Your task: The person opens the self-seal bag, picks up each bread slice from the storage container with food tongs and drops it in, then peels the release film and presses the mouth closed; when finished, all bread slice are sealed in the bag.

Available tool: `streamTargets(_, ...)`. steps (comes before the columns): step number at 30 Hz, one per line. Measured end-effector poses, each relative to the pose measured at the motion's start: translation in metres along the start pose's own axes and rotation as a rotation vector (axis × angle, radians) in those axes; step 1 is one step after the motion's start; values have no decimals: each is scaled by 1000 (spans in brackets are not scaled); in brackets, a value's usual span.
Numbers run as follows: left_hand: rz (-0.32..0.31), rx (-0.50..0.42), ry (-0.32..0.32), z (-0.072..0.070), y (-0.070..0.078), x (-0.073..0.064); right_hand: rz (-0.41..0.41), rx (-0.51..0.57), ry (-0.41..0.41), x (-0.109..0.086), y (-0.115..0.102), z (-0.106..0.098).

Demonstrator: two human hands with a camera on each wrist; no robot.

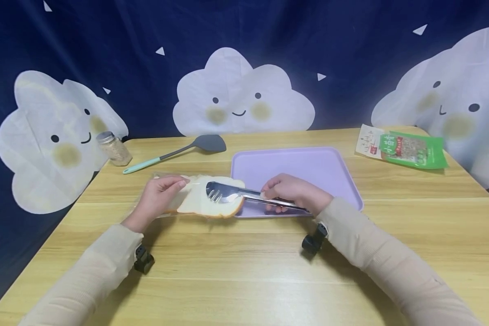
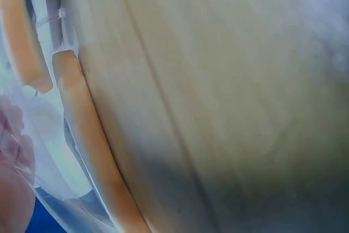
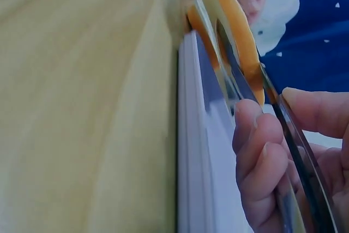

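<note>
A slice of white bread [image 1: 205, 203] with a brown crust lies partly out of a clear plastic bag [image 1: 163, 179], at the left edge of a lilac tray [image 1: 309, 167]. My left hand [image 1: 160, 192] holds the bag and bread at their left end. My right hand [image 1: 293, 192] grips metal tongs [image 1: 236, 194], whose forked tips clamp the slice. In the right wrist view the tongs [image 3: 294, 151] run past my fingers [image 3: 256, 151] to the orange crust [image 3: 240, 31] over the tray's rim [image 3: 191, 135]. The left wrist view shows crust edges [image 2: 87, 135] and bag film close up.
A grey-headed spatula with a teal handle [image 1: 175, 151] lies behind the bread. A small glass jar [image 1: 114, 147] stands at the table's back left. A green snack packet [image 1: 403, 147] lies at the back right. The wooden table [image 1: 244, 271] stretches toward me.
</note>
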State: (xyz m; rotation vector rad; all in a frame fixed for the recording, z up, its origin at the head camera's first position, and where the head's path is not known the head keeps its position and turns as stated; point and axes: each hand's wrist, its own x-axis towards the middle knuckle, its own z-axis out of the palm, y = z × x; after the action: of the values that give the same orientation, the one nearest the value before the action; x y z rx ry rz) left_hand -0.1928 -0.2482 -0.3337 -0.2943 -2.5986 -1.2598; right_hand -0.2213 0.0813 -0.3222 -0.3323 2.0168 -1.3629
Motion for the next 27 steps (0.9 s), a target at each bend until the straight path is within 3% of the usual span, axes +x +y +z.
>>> streamTargets(6, 26, -1, -10, 0, -4, 0, 14, -29, 16, 6, 0, -3)
streamTargets(17, 52, -17, -2, 2, 2, 2, -19, -54, 7, 17, -11, 8)
streamTargets(27, 38, 20, 17, 2, 0, 1, -40, -53, 0, 26, -17, 21)
